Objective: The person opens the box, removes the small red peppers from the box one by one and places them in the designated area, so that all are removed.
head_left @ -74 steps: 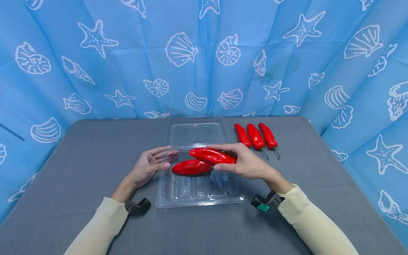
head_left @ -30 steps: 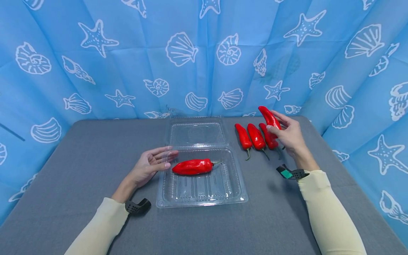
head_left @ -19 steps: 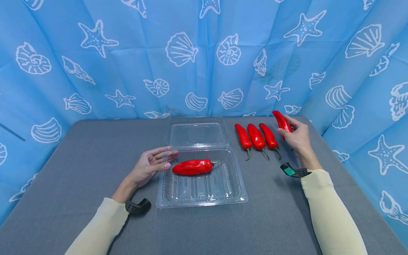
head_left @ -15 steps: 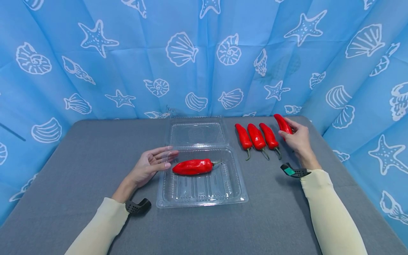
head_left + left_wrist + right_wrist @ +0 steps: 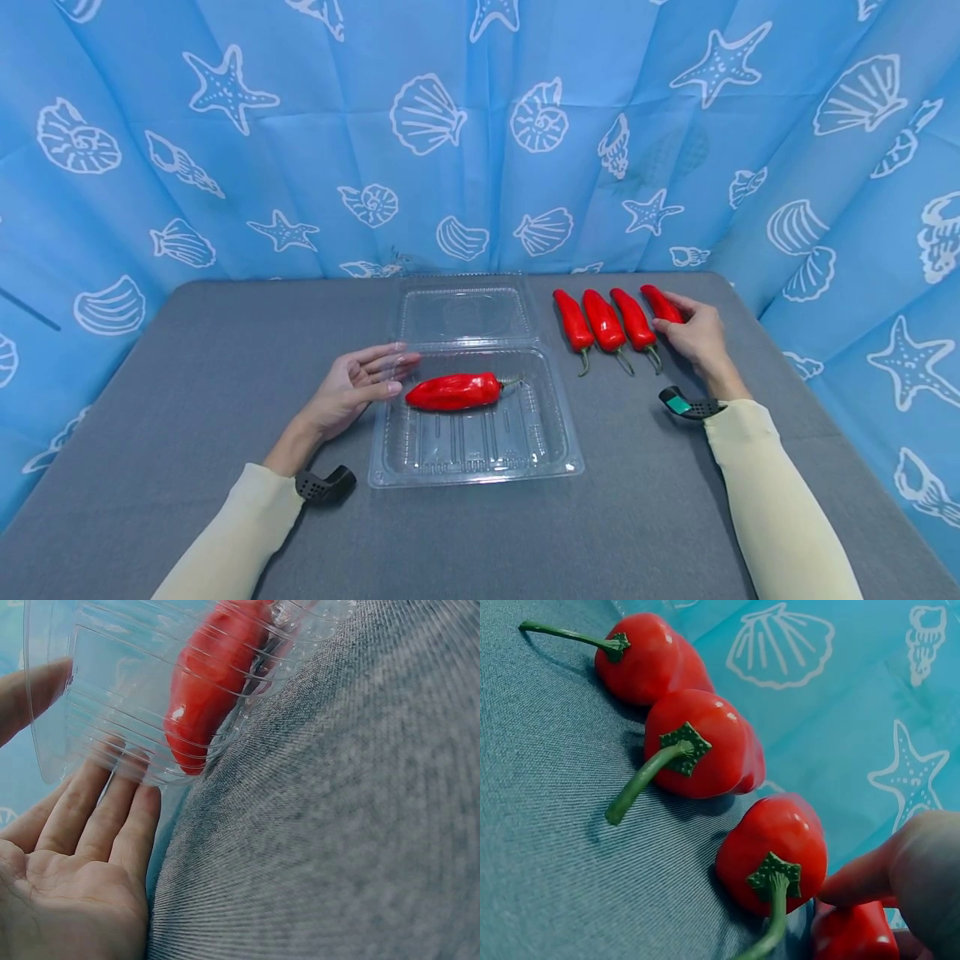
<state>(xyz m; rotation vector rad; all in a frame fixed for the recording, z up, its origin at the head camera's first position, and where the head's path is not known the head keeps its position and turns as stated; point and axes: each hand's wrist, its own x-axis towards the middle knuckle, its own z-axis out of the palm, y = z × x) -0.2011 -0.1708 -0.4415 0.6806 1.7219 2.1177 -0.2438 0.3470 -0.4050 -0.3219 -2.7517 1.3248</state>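
Observation:
My right hand (image 5: 693, 332) pinches a red pepper (image 5: 661, 305) between thumb and fingers, low at the far right of the table. The hand hides its stem end. Beside it lie three more red peppers in a row: a near one (image 5: 776, 851), a middle one (image 5: 705, 742) and a far one (image 5: 649, 660), green stems towards me. A clear plastic clamshell container (image 5: 480, 471) stands lidded-side back, with one red pepper (image 5: 453, 392) lying crosswise inside. My left hand (image 5: 352, 390) rests at its left side, fingers nearly straight against the clear wall (image 5: 112, 712).
The container's raised-edge lid (image 5: 465, 317) lies spread out behind its base, near the table's back edge. Grey cloth covers the table (image 5: 225, 375). A blue curtain (image 5: 480, 167) with white shell and starfish prints hangs directly behind and around it.
My right hand has carried a pepper from above the container to the right end of the row and lowered it beside the others. The left hand has stayed put.

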